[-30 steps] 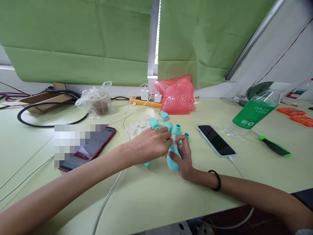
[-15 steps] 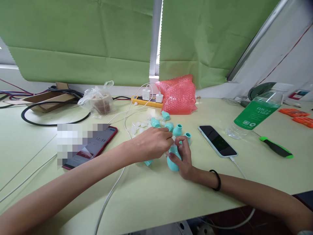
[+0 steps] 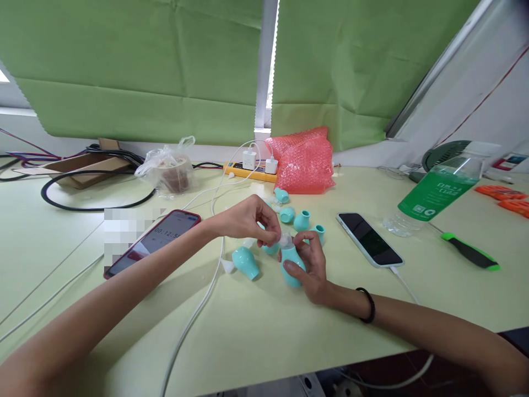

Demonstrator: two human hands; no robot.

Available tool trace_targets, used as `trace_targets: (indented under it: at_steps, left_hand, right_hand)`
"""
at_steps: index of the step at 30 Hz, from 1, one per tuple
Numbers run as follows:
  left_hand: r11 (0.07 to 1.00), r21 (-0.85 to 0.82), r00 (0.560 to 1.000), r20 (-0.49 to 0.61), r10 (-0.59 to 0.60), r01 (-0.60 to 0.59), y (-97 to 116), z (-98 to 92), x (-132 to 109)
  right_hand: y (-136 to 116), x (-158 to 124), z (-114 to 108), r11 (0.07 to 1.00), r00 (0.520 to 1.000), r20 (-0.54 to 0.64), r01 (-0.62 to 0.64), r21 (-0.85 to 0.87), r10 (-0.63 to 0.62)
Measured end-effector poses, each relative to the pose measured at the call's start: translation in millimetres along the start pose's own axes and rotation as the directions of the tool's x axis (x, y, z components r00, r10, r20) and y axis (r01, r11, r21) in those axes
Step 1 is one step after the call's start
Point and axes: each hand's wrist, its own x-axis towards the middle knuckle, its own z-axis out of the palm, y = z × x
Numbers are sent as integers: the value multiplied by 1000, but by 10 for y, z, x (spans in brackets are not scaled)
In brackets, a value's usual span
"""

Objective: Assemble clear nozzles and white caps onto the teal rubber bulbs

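My right hand (image 3: 312, 270) is wrapped around a teal squeeze bulb (image 3: 292, 270), which stands tilted with its neck up. A clear plastic nozzle (image 3: 285, 240) sits at the bulb's neck; how deep it goes I cannot make out. My left hand (image 3: 258, 221) is closed in a pinch at the nozzle's left side, its fingertips touching it. Another teal bulb (image 3: 246, 262) lies on its side left of my hands, beside a small white cone-shaped piece (image 3: 227, 266). Several more bulbs lie or stand behind my hands, among them an upright open-necked one (image 3: 302, 221). My left hand partly hides others.
A phone with a timer (image 3: 165, 237) lies left under my forearm, another phone (image 3: 370, 240) to the right. White cables (image 3: 198, 309) cross the table. Further back are a power strip (image 3: 260, 173), red bubble wrap (image 3: 306, 165) and a bagged tape roll (image 3: 173, 173). A tilted bottle (image 3: 438, 193) and screwdriver (image 3: 469, 252) lie right.
My left hand has shifted left and up slightly, uncovering the clear nozzle and the bulb lying at left. My right hand keeps its hold on the bulb. The view has shifted a little.
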Motion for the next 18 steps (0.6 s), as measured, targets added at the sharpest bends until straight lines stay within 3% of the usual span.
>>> trace_targets:
  at_steps: [5,9,11,13,15,18]
  left_hand:
    - [924,-363,988,136,-79,124,-173,-73,36]
    - [901,-421,995,58,-86,103,-176,-162,26]
    - [961,-261,991,-61,-116,97,-162,-236,20]
    - [990,64,965,-239,-105,124,-175,-300,22]
    - [897,402,922,-387,-13,182,-235,-335,34]
    - [733,650,910,-401,105,202,-398,-336,66]
  right_hand:
    - [-17,11,-1,1000,1000,-3,12,6,-12]
    - [-4,8,-18,998,998,0,60,24,-60]
    - [-6,2,-18,997,997,19,78,-21,-78]
    - [-18,-4,-10,990,993,44,110,-89,-107]
    - [-34,-5,3,976,989,57,146,-160,-138]
    - [-45,7,15,963,990,44,142,-229,-135]
